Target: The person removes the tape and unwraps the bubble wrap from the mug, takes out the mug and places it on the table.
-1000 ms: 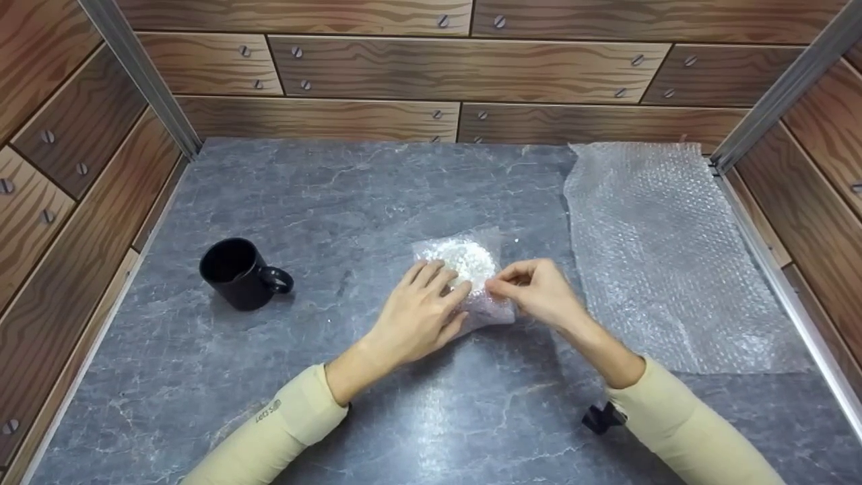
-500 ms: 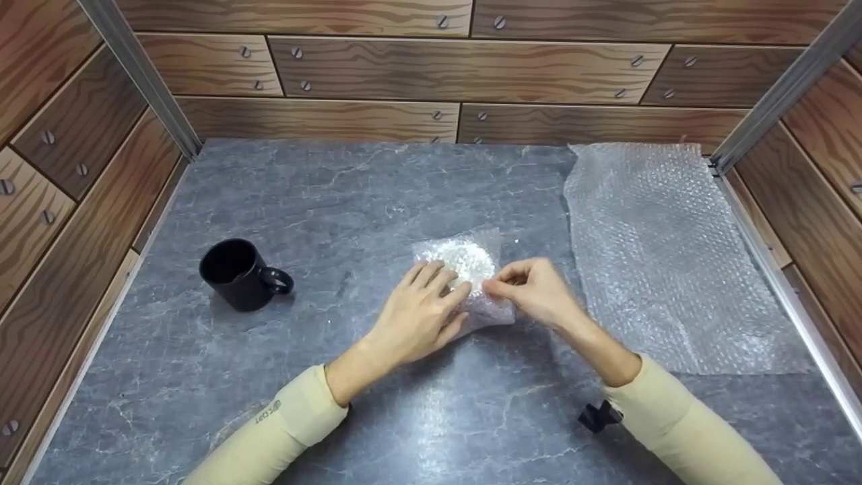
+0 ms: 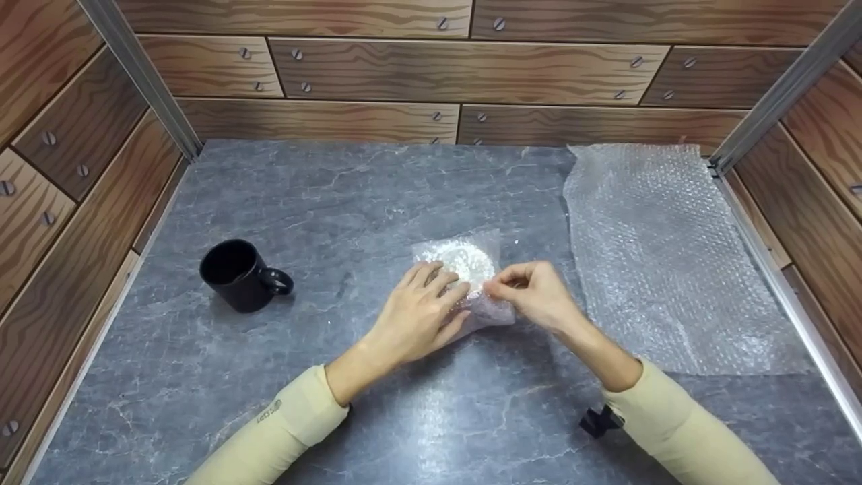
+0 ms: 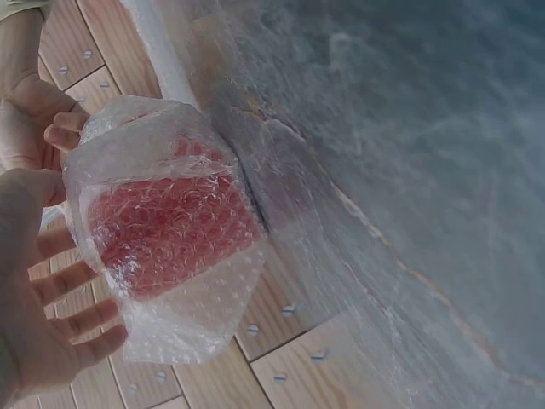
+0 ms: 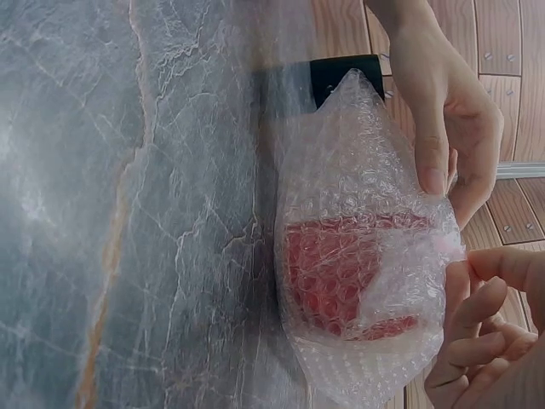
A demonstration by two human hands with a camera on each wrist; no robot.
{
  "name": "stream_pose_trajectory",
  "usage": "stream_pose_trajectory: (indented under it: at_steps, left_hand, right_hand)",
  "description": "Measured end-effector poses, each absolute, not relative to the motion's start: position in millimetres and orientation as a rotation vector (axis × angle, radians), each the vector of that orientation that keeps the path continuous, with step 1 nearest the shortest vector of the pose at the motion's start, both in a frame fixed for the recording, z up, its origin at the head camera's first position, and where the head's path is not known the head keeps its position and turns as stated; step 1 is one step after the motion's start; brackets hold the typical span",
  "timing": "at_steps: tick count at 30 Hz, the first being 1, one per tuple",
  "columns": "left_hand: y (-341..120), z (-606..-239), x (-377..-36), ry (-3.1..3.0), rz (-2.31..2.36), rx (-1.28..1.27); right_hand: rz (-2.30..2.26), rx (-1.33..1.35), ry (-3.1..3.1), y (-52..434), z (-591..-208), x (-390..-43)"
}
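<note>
A bundle of clear bubble wrap [image 3: 488, 310] sits on the grey marbled table between both hands. Through its layers shows a red object [image 5: 328, 273], its kind blurred by the wrap. My left hand [image 3: 417, 313] rests on the bundle's left side and top, fingers spread and mostly extended. Thumb and forefinger of my right hand [image 3: 539, 296] pinch the wrap at the bundle's upper right; its other fingers are curled. From the left wrist, the wrapped bundle [image 4: 174, 230] appears with its wrap folded over at both ends.
A black mug [image 3: 242, 283] stands upright at the left, handle toward the bundle. On the right lies a flat sheet of bubble wrap [image 3: 673, 263], reaching the table's back edge. Wood-patterned walls [image 3: 465, 74] and metal posts [image 3: 145, 81] border the table.
Almost nothing differs: my right hand shifts very slightly at the wrap while keeping its pinch. The left hand, bundle, mug and sheet stay where they were.
</note>
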State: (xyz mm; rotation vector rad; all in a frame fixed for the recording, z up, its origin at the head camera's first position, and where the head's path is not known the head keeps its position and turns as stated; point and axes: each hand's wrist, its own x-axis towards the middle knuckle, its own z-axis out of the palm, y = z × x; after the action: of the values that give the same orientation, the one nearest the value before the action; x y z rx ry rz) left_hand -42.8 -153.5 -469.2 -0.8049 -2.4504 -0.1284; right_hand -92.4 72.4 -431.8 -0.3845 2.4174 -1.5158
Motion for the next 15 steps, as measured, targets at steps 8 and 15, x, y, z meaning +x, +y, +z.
stream_pose_trajectory:
  at_steps: [8,15]
  left_hand:
    - [-152.4,-471.1,-43.8,-2.404,-0.200,-0.803]
    - [-152.2,-471.8,-44.2,-2.379,-0.208,-0.799]
  right_hand:
    - [-1.542,-0.374,2.385,73.8,-433.0,-91.4]
    - [-1.570,-0.353,2.370,74.1,-433.9,-90.8]
